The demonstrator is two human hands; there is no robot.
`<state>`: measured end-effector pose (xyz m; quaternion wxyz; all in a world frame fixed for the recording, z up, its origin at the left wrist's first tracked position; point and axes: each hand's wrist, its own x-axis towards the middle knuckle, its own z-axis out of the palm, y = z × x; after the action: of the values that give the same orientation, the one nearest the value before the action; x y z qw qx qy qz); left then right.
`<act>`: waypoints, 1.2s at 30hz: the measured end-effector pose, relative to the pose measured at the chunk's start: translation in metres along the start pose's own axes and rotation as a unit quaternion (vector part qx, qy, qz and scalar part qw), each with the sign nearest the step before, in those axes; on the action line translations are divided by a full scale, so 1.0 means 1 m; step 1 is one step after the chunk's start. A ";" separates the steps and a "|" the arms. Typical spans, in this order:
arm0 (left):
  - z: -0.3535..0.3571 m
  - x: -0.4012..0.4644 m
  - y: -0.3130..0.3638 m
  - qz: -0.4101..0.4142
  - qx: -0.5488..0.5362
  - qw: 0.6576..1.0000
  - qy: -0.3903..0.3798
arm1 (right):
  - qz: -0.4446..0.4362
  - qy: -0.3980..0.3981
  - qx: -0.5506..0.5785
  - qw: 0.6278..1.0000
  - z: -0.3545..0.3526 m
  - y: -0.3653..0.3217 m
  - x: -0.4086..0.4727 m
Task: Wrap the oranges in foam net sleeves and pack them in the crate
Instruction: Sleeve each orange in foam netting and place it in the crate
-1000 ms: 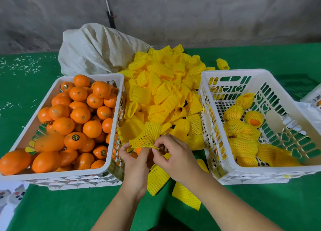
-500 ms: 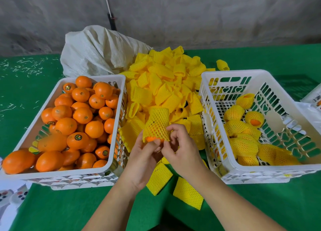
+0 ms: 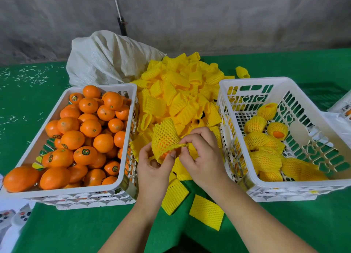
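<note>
Fingers of both hands pinch the lower rim of a yellow foam net sleeve (image 3: 164, 138) with an orange (image 3: 164, 154) showing inside: left hand (image 3: 153, 169) under it, right hand (image 3: 203, 157) beside it. They hover over the loose sleeve pile (image 3: 180, 93), between the crate of bare oranges (image 3: 125, 178) and the crate of wrapped ones (image 3: 237, 81).

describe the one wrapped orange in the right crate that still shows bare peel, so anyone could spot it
Start at the white crate on the right, holding the netted fruit. Near its middle, toward the right wall, sits a wrapped orange whose yellow foam sleeve gapes toward the camera, baring orange peel; its neighbours look almost fully covered.
</note>
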<state>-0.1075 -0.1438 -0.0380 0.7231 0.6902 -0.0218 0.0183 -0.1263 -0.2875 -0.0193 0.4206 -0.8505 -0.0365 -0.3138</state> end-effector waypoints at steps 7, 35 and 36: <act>0.003 -0.003 0.002 -0.051 -0.077 0.995 0.045 | 0.054 -0.004 0.022 0.998 -0.006 -0.004 -0.004; -0.006 0.001 -0.001 0.059 0.021 0.998 0.000 | 0.141 -0.023 0.123 0.982 -0.003 -0.013 -0.005; -0.007 0.001 -0.001 0.082 0.050 0.995 0.004 | 0.136 -0.009 0.105 0.985 0.000 -0.013 -0.007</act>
<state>-0.1067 -0.1366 -0.0396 0.6838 0.7213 -0.0743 0.0810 -0.1364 -0.2779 -0.0140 0.5460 -0.8013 0.0432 -0.2406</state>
